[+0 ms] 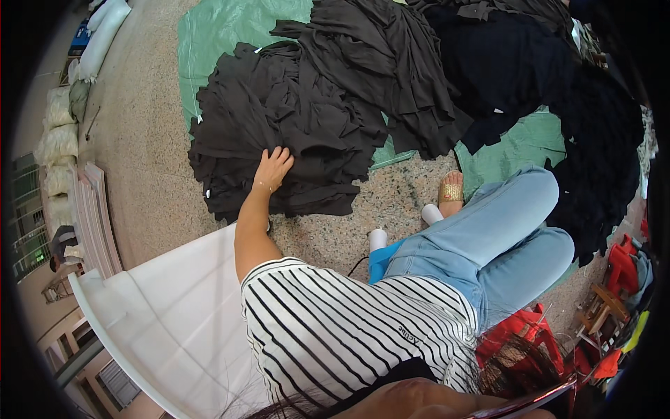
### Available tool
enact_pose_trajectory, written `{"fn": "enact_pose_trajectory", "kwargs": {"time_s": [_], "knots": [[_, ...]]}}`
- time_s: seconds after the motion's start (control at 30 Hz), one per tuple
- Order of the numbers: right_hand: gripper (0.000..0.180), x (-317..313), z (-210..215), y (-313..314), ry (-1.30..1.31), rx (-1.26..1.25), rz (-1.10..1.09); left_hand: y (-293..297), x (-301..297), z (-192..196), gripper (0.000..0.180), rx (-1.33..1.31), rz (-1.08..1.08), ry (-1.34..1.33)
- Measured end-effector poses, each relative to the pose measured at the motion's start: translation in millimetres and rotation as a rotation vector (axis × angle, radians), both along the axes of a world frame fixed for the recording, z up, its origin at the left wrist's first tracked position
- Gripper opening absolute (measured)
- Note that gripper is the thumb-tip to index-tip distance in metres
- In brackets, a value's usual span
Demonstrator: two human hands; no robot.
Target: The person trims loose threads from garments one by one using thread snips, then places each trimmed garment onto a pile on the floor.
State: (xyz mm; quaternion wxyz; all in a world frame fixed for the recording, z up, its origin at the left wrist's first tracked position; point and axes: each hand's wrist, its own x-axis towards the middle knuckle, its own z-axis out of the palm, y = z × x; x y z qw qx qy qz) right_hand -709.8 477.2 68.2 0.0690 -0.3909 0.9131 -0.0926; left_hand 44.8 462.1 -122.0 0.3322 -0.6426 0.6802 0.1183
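Centrally: hand [273,168], spread flat on stack of dark brown garments [279,126]; green tarp [230,28] beneath, upper frame.

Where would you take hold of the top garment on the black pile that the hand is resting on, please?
Probably at the near edge of the black fabric pile, just beside the hand lying flat on it, coming from the person's side. The layers end there in loose, stepped edges above the speckled floor, so a pinch could lift a single layer; farther in, the folds overlap and bunch.
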Motion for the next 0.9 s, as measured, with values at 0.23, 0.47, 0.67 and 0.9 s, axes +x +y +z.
{"fn": "enact_pose_trajectory", "kwargs": {"time_s": [0.23, 0.47, 0.67, 0.9], "knots": [[0.066, 0.9, 5.8, -5.9, 0.144, 0.031, 0.078, -33.3, -20.4, -41.7, 0.072, -0.275, 0.125, -0.082], [0.060, 3.4, 12.4, -16.1, 0.118, 0.065, -0.028, -108.8, -2.7, -14.6, 0.129, -0.196, 0.123, 0.070], [0.061, 7.6, 10.7, -17.5, 0.169, 0.104, 0.034, -159.5, -18.1, -10.9, 0.155, 0.278, 0.059, -0.025], [0.063, 15.2, 6.5, -17.2, 0.114, 0.108, -0.062, -126.0, -1.7, -36.6, 0.077, -0.041, 0.143, 0.145]]}}
